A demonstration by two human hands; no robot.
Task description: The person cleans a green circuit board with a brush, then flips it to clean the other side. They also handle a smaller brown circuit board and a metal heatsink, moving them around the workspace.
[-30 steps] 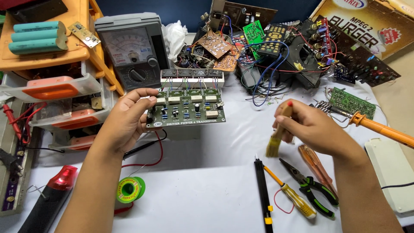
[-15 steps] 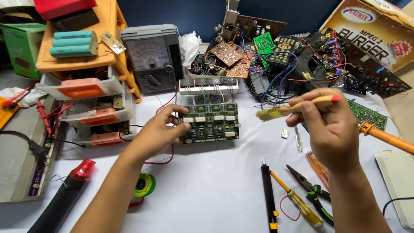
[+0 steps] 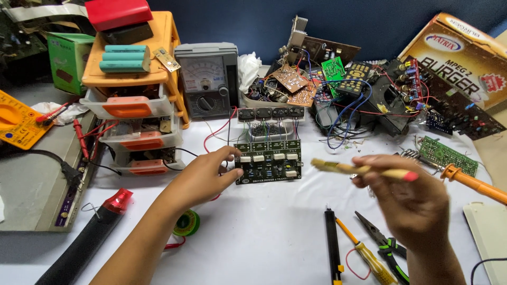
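Note:
A dark green circuit board with white rectangular parts lies flat on the white table. My left hand grips its left edge, thumb on top. My right hand hovers to the right of the board and holds a small brush with a pale wooden handle and red end. The brush lies level, bristles pointing left toward the board's right edge, a short gap from it.
An analog meter and orange drawer unit stand behind. A pile of boards and wires lies at the back right. A soldering iron, pliers, screwdriver, black pen tool and solder spool lie nearby.
My right hand has lifted the brush and turned it level, bristles now aimed at the board. My left hand keeps its hold on the board's left edge.

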